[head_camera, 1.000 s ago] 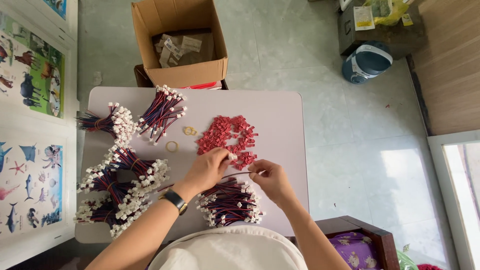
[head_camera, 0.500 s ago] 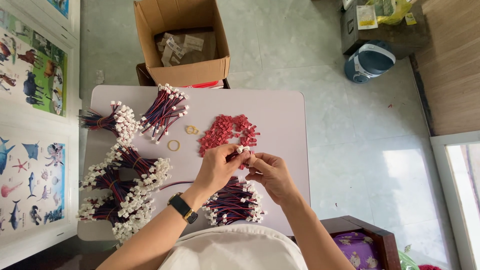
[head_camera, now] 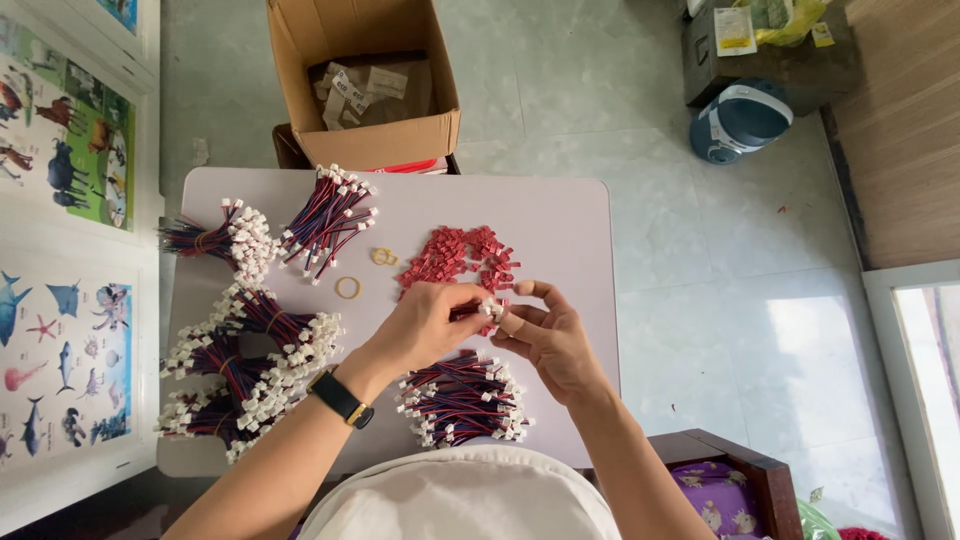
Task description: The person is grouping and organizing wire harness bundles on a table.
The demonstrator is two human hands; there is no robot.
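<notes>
My left hand (head_camera: 425,325) and my right hand (head_camera: 545,335) meet above the small white table (head_camera: 560,215), fingertips pinched together on a thin wire with a white connector (head_camera: 490,306). A black wristwatch (head_camera: 340,398) is on my left wrist. Just beyond the fingers lies a heap of small red connectors (head_camera: 455,255). Below my hands sits a loose pile of red, blue and black wires with white plugs (head_camera: 465,400).
Bundled wires (head_camera: 240,350) fill the table's left side, with two more bunches (head_camera: 325,220) at the far left. Rubber bands (head_camera: 348,288) lie mid-table. An open cardboard box (head_camera: 365,80) stands beyond the table, a blue cooker (head_camera: 738,120) on the floor at right.
Both hands lifted from the table near the wire pile and came together just below the red connectors, holding one wire end between the fingertips.
</notes>
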